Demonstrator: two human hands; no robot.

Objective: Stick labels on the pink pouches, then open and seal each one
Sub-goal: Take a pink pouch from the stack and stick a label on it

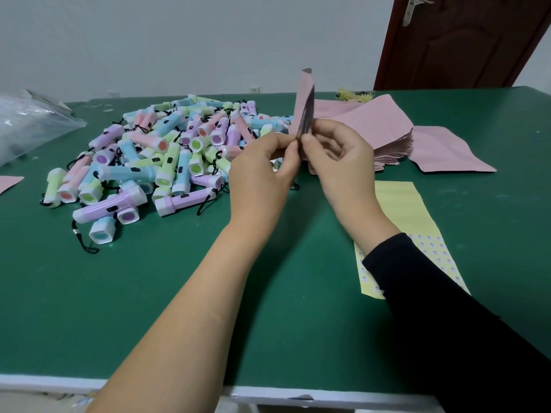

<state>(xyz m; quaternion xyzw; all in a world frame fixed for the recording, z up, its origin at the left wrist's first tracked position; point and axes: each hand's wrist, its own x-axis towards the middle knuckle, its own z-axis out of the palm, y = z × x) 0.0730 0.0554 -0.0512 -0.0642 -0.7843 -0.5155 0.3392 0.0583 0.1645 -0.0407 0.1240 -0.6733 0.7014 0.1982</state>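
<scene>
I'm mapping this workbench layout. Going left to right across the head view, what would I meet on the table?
In order: clear plastic bag → pile of flashlights → held pink pouch → stack of pink pouches → loose pink pouch.

A green table top point(149, 308) is bordered along its near side by a white edge point(44, 383). A large pile of small pastel flashlights point(167, 153) is heaped on the far left half, in pink, blue, green and purple, each fitted with a black wrist cord; a blue one point(103, 231) is set at the near fringe of the heap. A crumpled clear plastic bag point(26, 123) is laid at the far left edge, and a small yellow tangle point(347, 93) at the far edge. Behind, a pale wall point(179, 40) with a white socket point(255, 90) is seen, and a dark brown door point(465, 43) with a metal handle point(410, 10) at the right
</scene>
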